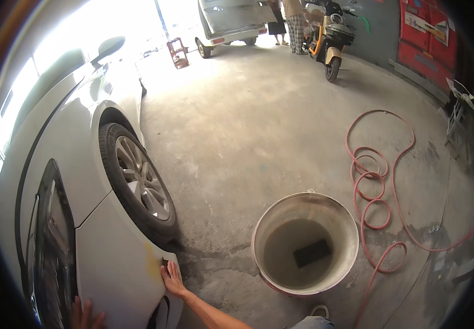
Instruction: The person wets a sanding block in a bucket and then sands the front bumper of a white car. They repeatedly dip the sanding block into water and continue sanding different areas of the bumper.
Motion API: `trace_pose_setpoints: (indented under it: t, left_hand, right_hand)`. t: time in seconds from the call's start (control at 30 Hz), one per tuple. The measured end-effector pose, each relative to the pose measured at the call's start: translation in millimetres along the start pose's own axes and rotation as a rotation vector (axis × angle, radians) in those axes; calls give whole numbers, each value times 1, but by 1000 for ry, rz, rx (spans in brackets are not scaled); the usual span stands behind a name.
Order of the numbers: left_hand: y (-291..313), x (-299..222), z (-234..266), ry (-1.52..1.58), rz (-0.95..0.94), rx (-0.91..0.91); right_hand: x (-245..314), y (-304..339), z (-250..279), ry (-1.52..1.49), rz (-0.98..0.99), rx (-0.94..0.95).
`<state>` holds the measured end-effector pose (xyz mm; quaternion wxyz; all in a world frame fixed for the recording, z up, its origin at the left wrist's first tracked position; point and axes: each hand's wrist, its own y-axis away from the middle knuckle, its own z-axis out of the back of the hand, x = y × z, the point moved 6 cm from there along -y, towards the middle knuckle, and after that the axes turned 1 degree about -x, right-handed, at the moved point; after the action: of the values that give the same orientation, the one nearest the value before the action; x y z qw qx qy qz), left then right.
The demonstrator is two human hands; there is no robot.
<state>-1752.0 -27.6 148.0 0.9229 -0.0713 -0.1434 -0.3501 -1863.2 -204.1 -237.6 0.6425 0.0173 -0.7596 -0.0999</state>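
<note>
The front corner of a white car bumper (119, 257) fills the lower left, with a yellowish patch (152, 262) near its edge. My right hand (174, 279) lies on the bumper's edge just below that patch, fingers stretched out. At the lower rim of the view, my left hand (86, 316) rests on the bumper beside the dark headlight (55, 236). Its fingers are spread, and the rest of it is cut off. I see no object in either hand.
A round metal bucket (352, 241) of murky water stands right of me, a dark rectangular block (312, 253) in it. Pink hose (376, 222) coils beyond it. The car's front wheel (141, 178) is ahead. Farther off are a scooter (333, 41), two people (294, 27) and a white vehicle (231, 24).
</note>
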Motion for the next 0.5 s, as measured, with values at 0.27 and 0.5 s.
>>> trace_pose_setpoints:
  t: [0.27,0.5]
  left_hand:
    - [-1,3,3,-7,19,32]
    - [9,6,7,-56,44,44]
  right_hand:
    - [19,28,7,-97,273,33]
    - [111,90,-13,-77,499,34]
